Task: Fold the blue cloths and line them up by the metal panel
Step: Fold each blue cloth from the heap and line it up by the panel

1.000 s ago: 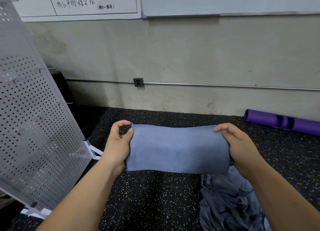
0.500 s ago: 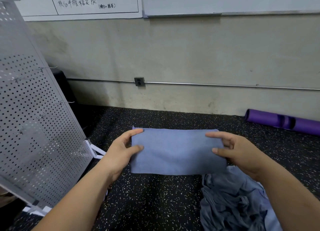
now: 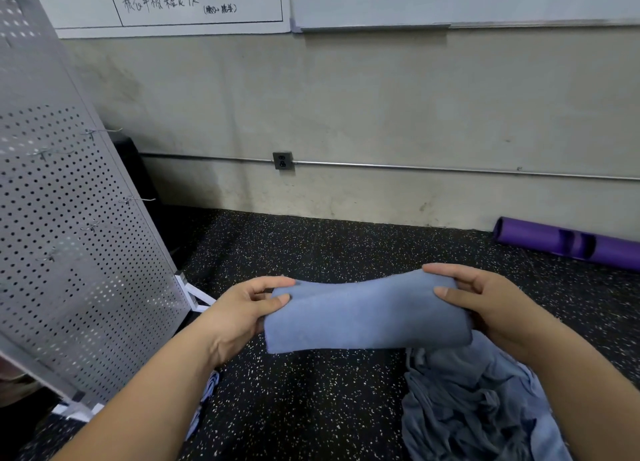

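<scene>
- Floor (image 3: 311,408): dark speckled rubber, running back to a stained plaster wall (image 3: 381,114) that carries a conduit and a socket (image 3: 283,160).
- Panel (image 3: 69,235): perforated metal with hooks, leaning at the left, its white foot near the left hand.
- Pile (image 3: 467,408): unfolded blue cloths heaped on the floor at lower right, under the right forearm.
- Mat (image 3: 568,244): a purple roll against the wall, well apart.
- Cloth (image 3: 363,315): held off the floor between the hands. Half a second ago it was a flatter, taller rectangle; now it is a narrower doubled band, sagging in the middle. This fold looks nearly done, and placing it by the panel remains.
- Left hand (image 3: 242,311): pinches the left end, where before its fingers lay straight.
- Right hand (image 3: 485,301): pinches the right end, thumb on top.
</scene>
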Motion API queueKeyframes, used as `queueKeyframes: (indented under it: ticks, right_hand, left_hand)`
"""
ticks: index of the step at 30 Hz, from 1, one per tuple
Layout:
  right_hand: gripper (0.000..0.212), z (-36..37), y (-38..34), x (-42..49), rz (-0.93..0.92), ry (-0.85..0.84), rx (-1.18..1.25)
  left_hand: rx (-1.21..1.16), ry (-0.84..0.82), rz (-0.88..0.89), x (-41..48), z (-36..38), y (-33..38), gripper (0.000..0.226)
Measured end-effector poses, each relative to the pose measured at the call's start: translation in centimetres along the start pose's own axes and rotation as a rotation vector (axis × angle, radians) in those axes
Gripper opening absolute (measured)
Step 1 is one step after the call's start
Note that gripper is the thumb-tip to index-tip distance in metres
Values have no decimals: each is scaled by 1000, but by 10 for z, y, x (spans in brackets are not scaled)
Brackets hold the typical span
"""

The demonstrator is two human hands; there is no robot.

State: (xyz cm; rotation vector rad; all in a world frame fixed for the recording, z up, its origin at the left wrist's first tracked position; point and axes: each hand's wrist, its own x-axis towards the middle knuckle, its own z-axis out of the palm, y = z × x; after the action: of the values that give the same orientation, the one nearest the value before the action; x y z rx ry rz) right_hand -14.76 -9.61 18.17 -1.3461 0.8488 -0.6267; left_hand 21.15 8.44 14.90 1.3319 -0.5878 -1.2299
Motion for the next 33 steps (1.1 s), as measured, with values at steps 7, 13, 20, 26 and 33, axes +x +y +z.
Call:
queueKeyframes:
  ticks: [7,13,20,26,33]
  right_hand:
    - [63,-9,-6,-9,30,-143,-87]
    - [56,-12,-6,-14,196,-221,-123]
    - [55,-13,-3,-14,227,-220,-155]
    - [65,-14,5,-3,101,-52,79]
    - [64,-15,5,-1,43,-4,66]
  left_hand:
    - [89,-71,-88,-1,-4,-3,38]
    - [136,-57,35,-1,-6,-1,42]
    - [145,-34,113,-4,-3,-2,46]
    - [60,-41,166,-5,-4,3,41]
    - [123,-44,200,-1,-7,2,57]
